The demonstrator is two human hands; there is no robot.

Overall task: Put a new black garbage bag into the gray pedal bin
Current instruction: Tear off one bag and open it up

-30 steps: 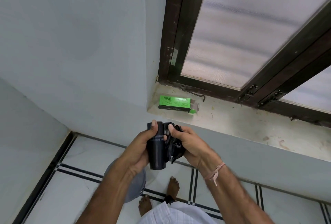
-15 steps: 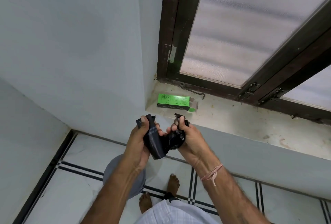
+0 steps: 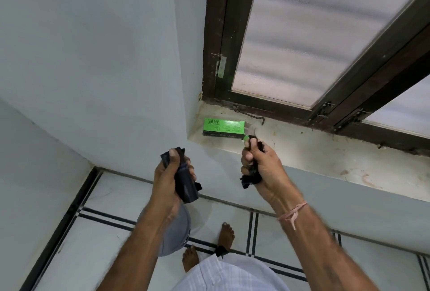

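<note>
black bag roll (image 3: 185, 180), torn-off crumpled bag (image 3: 252, 174) apart, gray bin (image 3: 173, 234) on floor

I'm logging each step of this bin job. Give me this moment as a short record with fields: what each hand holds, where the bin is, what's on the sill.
left hand: shut on bag roll
right hand: shut on bunched black bag, apart from the roll
bin: gray, on the floor below the left forearm, partly hidden; lid state unclear
sill: green box at its left end
bag in bin: not yet

Your left forearm hid most of the gray bin (image 3: 176, 232); print on the green box (image 3: 223, 127) was unreadable.
</note>
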